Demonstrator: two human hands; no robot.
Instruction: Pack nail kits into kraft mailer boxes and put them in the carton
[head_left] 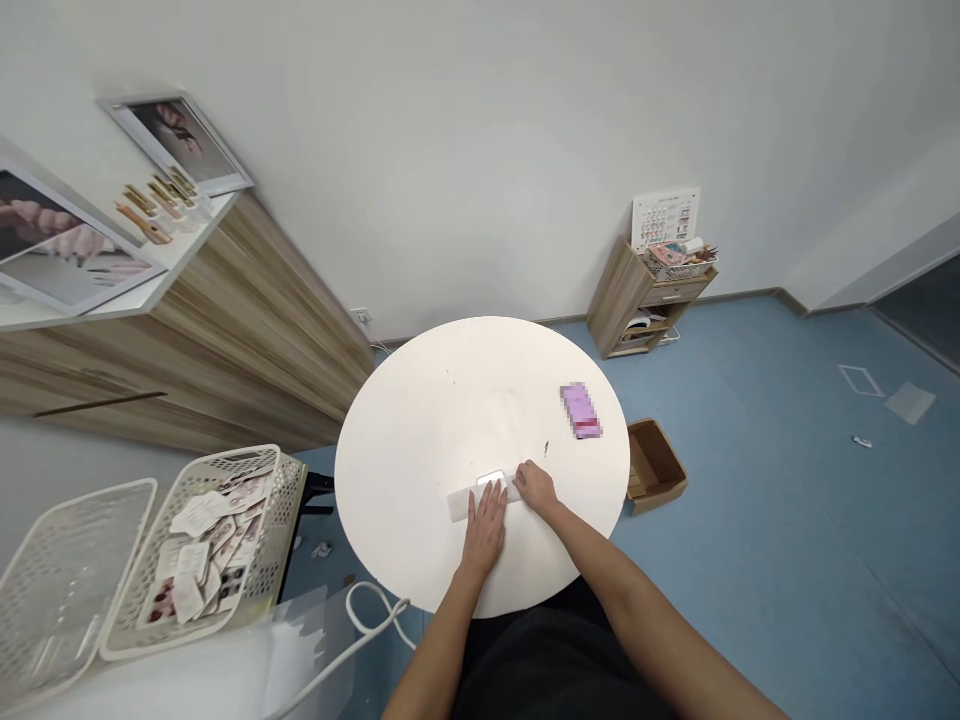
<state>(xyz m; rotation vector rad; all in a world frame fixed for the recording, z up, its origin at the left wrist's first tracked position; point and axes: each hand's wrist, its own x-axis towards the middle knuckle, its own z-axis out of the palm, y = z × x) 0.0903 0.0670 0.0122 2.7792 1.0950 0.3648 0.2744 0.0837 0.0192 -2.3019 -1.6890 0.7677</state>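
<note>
A pale, translucent strip [457,506] lies across the near half of the round white table [420,430]. A small shiny white rectangular object [491,478] is at its middle; I cannot make out its kind. My left hand [486,525] lies flat with fingers stretched out, over the strip and the near side of the white object. Beside it, my right hand [535,485] has its fingers curled and pinched at the strip's right end, hiding that end. Farther back on the right lies a purple pixelated rectangular item [580,410], which neither hand touches.
An open cardboard box [654,465] stands on the floor right of the table. At left are a perforated white basket [274,520] of packets and a wooden cabinet [262,300]. A white cable [360,640] loops near the table's front left. A small cabinet [616,290] stands behind.
</note>
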